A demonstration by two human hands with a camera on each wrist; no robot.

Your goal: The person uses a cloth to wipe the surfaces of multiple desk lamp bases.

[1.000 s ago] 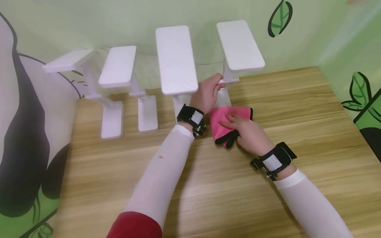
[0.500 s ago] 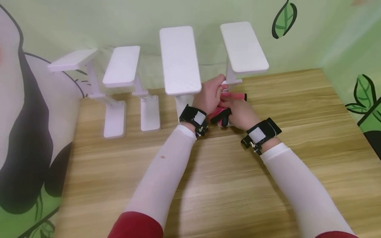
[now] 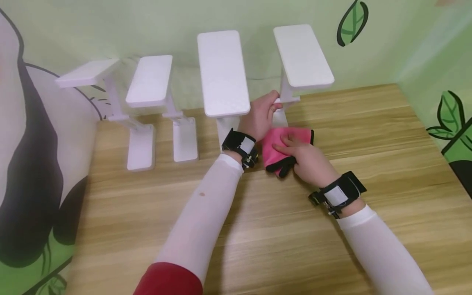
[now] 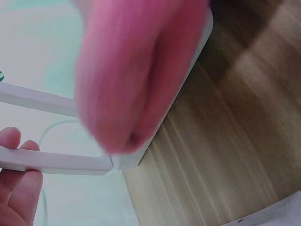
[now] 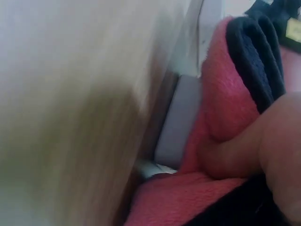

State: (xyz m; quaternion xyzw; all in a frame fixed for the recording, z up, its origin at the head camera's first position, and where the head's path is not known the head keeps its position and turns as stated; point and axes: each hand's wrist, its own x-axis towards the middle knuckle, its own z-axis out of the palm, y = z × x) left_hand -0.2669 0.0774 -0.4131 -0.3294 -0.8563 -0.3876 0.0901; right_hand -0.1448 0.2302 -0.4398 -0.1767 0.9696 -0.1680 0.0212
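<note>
A white folding stand (image 3: 304, 55) with a flat rectangular head stands rightmost in the head view. My left hand (image 3: 258, 116) grips its arm low down, and the left wrist view shows fingers (image 4: 28, 195) curled round one of the arm's two bars (image 4: 75, 162). My right hand (image 3: 311, 162) holds a folded pink cloth (image 3: 272, 143) with black edging over the stand's base (image 3: 280, 119). In the right wrist view, the thumb (image 5: 235, 155) presses into the cloth beside the base's grey-looking side (image 5: 178, 122). The cloth covers the front of the base.
To the left stand three similar white stands: a tall one (image 3: 223, 73) beside my left hand, a lower one (image 3: 149, 80) and one with a turned head (image 3: 88, 73). All are on a wooden table (image 3: 280, 237) against a painted wall (image 3: 376, 41).
The right hand slid the cloth back along the base toward the arm, then drew it forward again to about where it was. The left hand keeps its grip on the stand's arm.
</note>
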